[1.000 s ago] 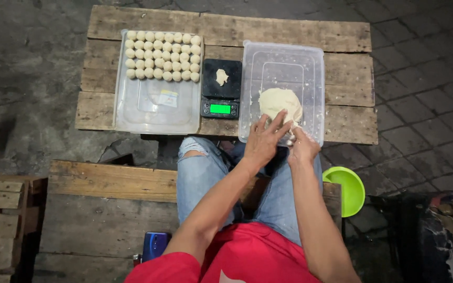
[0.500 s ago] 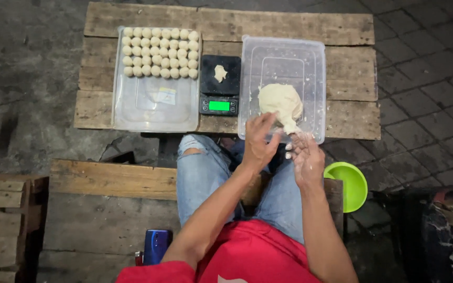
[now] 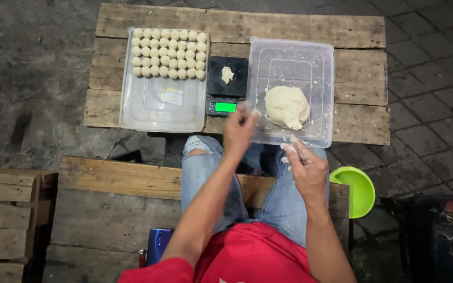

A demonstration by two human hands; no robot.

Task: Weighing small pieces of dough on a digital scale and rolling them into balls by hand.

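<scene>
While the left hand (image 3: 239,126) is hovering blurred beside the digital scale (image 3: 227,85), fingers seemingly pinched on something too small to tell, the right hand (image 3: 305,165) is waiting with floured fingers loosely spread, holding nothing. Four rows of dough balls (image 3: 169,53) are filling only the far end of the left tray (image 3: 158,107); a large dough mass (image 3: 287,107) is remaining in the clear tub (image 3: 318,57), a small piece (image 3: 227,74) resting on the scale. A green bowl (image 3: 356,191) is lying nearby; nothing is obstructing.

Weathered plank table (image 3: 363,31), wooden bench (image 3: 111,209), grey paving-stone floor (image 3: 425,68)
</scene>
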